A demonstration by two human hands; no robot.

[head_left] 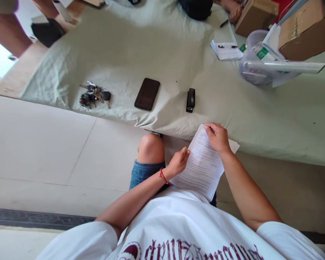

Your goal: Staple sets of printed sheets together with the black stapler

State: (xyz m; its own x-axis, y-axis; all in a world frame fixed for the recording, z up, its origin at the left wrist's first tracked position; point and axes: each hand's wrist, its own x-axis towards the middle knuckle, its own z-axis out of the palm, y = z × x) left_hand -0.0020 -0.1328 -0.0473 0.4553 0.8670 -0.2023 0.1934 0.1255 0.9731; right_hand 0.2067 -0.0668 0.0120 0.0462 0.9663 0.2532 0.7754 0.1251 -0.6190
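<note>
Several printed sheets of paper (199, 162) rest over my lap, close to the front edge of the cloth-covered table. My left hand (179, 161), with a red string bracelet at the wrist, pinches their left edge. At the top edge, my right hand (217, 137) grips the sheets between thumb and fingers. A corner of another sheet sticks out to the right behind my right wrist. On the table just beyond the papers lies a black stapler (190, 100). Left of it is a dark phone (147, 94), screen up.
A bunch of keys (94, 95) lies at the table's left. At the right stand a clear plastic tub (256, 66) with a roll across it, a notepad (227, 51) and cardboard boxes (307, 30). Another person's hand (235, 13) is at the far side; a black bag (196, 8) sits nearby.
</note>
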